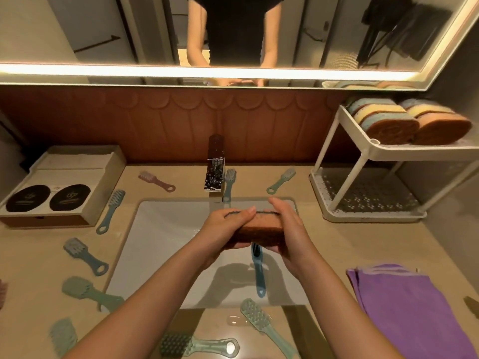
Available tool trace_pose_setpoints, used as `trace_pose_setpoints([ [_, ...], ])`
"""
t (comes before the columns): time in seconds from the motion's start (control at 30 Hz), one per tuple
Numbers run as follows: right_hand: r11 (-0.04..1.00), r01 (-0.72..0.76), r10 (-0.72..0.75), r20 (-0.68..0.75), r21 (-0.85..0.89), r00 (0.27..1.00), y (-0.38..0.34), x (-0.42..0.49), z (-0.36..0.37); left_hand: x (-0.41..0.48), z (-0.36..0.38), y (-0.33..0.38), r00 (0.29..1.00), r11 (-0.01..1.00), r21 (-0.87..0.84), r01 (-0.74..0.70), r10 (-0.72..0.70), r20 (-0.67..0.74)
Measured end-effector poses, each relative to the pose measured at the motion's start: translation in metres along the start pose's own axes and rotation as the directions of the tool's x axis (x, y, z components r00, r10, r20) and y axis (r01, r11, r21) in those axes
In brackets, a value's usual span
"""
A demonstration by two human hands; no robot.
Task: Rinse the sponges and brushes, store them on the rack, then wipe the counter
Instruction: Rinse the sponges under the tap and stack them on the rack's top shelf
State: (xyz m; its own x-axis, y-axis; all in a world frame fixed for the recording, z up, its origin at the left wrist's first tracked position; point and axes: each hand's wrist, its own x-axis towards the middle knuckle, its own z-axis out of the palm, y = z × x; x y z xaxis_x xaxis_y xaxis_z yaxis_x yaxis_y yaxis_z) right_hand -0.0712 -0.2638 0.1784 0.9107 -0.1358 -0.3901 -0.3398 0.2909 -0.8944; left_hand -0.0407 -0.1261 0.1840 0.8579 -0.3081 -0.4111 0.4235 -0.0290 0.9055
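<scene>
Over the white sink (160,244) I hold an orange sponge (259,230) with a brown scrub side between both hands. My left hand (223,229) grips its left end and my right hand (287,229) wraps its right end. A blue brush (258,270) lies in the basin below the sponge. Several sponges (386,120) stand on the top shelf of the white rack (363,149) at the right. Several brushes lie around the sink, among them a pink one (155,180) and a green one (267,326).
The chrome faucet (215,164) stands behind the basin. A folded purple cloth (404,307) lies on the counter at the right. At the left sits a cardboard box (59,187) with two black discs. The mirror above reflects the person.
</scene>
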Motion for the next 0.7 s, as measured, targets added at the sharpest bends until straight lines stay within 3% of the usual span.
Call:
trace_pose_setpoints([
  [0.17,0.976,0.01,-0.003,0.033,-0.219,0.999,0.001,0.0,-0.001,0.003,0.002,-0.004,0.993,0.993,0.061,-0.1,0.103,-0.051],
  [0.33,0.929,0.154,-0.171,-0.019,-0.336,0.985,0.0,0.007,0.004,0.008,0.007,-0.001,0.983,0.966,0.2,-0.162,0.176,-0.05],
  [0.57,0.788,0.209,-0.31,-0.08,-0.578,0.947,0.004,0.028,-0.006,0.016,0.024,0.005,0.955,0.812,0.532,-0.241,0.295,-0.016],
  [0.63,0.782,0.213,-0.319,-0.083,-0.585,0.944,-0.001,0.03,-0.009,0.018,0.029,0.011,0.945,0.779,0.565,-0.271,0.326,0.003],
  [0.7,0.785,0.207,-0.314,-0.088,-0.584,0.945,-0.007,0.034,-0.013,0.022,0.032,0.016,0.952,0.815,0.506,-0.284,0.301,0.05],
])
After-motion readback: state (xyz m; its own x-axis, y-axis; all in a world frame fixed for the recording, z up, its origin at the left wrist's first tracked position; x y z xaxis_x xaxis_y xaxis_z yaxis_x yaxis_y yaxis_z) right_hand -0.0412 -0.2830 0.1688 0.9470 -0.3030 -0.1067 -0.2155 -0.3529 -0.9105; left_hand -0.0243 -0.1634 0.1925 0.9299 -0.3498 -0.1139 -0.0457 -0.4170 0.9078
